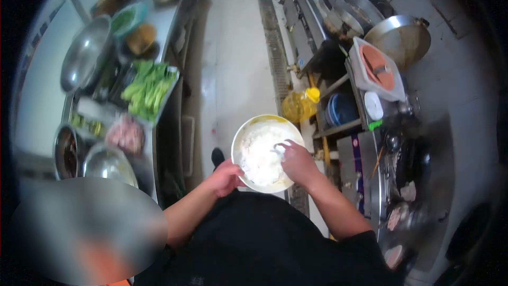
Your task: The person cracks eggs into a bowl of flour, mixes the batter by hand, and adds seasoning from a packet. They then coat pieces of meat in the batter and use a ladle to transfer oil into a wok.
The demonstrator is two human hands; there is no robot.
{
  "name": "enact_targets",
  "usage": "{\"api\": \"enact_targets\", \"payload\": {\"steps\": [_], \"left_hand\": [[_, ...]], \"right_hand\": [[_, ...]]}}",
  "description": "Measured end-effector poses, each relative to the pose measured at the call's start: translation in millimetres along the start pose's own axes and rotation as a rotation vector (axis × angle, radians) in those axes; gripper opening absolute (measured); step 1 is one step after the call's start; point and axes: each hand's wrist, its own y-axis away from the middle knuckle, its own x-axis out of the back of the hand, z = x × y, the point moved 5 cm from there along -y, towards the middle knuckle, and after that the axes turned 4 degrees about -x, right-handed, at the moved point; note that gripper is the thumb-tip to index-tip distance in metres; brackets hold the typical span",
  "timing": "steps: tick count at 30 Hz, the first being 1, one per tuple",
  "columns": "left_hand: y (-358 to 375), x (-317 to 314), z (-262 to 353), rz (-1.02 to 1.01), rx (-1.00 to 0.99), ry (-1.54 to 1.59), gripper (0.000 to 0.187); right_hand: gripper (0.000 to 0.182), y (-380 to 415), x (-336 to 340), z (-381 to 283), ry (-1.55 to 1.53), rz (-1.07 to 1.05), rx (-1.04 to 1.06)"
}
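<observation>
A pale bowl [236,136] of white powder [262,151] is held up in front of my body. My left hand [226,178] grips its rim at the lower left, thumb over the edge. My right hand [296,162] reaches in over the right side. Its fingers look apart and touch the powder, with white coating on them; the fingertips are partly hidden. Just beyond the bowl stands a bottle of yellow oil [298,107] with a yellow cap.
The left counter carries a tray of leafy greens [148,90], pinkish meat [125,134] and metal bowls [87,55]. To the right are a stove [365,167], a white tub [394,87] and a large pan [398,39]. A floor drain [272,42] runs along the aisle. Blur covers the lower left.
</observation>
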Motion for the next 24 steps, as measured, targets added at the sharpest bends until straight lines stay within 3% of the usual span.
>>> {"api": "enact_targets", "payload": {"steps": [2, 5, 11, 15, 17, 18, 21, 23, 24], "left_hand": [[-51, 1, 58, -0.047, 0.066, -0.063, 0.063], [-120, -14, 159, -0.113, 0.115, -0.092, 0.064], [-292, -10, 295, -0.157, 0.245, -0.044, 0.070], [-406, 23, 388, -0.084, 0.231, -0.058, 0.068], [-454, 36, 451, -0.032, 0.198, -0.076, 0.068], [-473, 43, 480, 0.009, 0.193, -0.101, 0.067], [-534, 67, 562, 0.076, 0.121, -0.016, 0.067], [-568, 83, 612, 0.054, 0.064, 0.007, 0.065], [-582, 95, 643, 0.073, 0.028, 0.046, 0.064]], "right_hand": [[0.028, -57, 33, 26, -0.035, 0.070, -0.071], [0.031, -141, 64, 67, -0.185, -0.068, -0.409], [0.031, -303, 79, 187, -0.091, -0.033, -0.389], [0.021, -443, 78, 264, 0.033, 0.030, -0.176], [0.013, -526, 78, 296, 0.242, -0.031, 0.053], [0.011, -565, 92, 301, 0.198, 0.146, 0.158], [0.011, -677, 117, 328, 0.359, 0.018, 0.308], [0.012, -748, 128, 346, 0.353, 0.030, 0.349], [0.013, -792, 136, 354, 0.179, 0.001, 0.230]]}}
